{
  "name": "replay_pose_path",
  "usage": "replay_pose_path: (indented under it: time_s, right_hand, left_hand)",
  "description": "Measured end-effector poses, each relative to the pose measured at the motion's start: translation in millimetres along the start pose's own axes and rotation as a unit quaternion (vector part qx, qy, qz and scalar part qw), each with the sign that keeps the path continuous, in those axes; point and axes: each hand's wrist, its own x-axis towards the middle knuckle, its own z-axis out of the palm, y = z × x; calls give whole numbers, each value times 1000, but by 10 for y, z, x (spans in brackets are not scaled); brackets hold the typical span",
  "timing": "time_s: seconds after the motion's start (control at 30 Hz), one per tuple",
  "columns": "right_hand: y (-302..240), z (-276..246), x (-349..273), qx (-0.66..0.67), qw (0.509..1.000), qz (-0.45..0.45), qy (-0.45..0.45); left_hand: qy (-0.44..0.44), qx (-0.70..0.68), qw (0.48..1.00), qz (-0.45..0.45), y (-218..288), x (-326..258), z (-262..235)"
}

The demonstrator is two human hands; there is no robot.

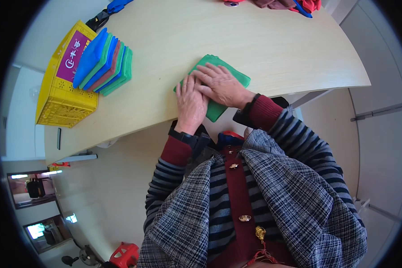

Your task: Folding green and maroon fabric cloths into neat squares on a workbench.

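Observation:
A green folded cloth (237,76) lies at the near edge of the table, one corner reaching past that edge. Both hands press flat on top of it. My left hand (192,103) has its fingers stretched out over the cloth's left side. My right hand (222,85) lies across the middle, its fingers extended and its thumb side overlapping the left fingers. Neither hand grips anything. To the left, a stack of folded cloths (107,64) in blue, green and brownish red leans in layers against a yellow crate.
The yellow plastic crate (69,105) stands at the table's left end, with a thin dark object (59,138) near it. Red, brown and blue fabric (283,4) is heaped at the far right edge. A red plastic stool (124,255) is on the floor at lower left.

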Motion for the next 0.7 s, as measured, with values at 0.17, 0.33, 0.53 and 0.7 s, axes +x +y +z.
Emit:
replay_pose_path:
  time_s: [0.17, 0.33, 0.53, 0.7]
  right_hand:
    - [145, 43, -42, 51, 998, -31, -12]
    - [341, -134, -68, -32, 999, -15, -8]
    - [507, -213, -52, -30, 998, 53, -3]
    - [444, -158, -34, -30, 998, 60, 3]
  left_hand:
    - [15, 18, 1000, 3, 232, -117, 58]
    - [-27, 35, 999, 26, 348, -43, -50]
    - [-24, 29, 999, 33, 421, -1, -52]
    - [-22, 32, 999, 31, 335, -43, -34]
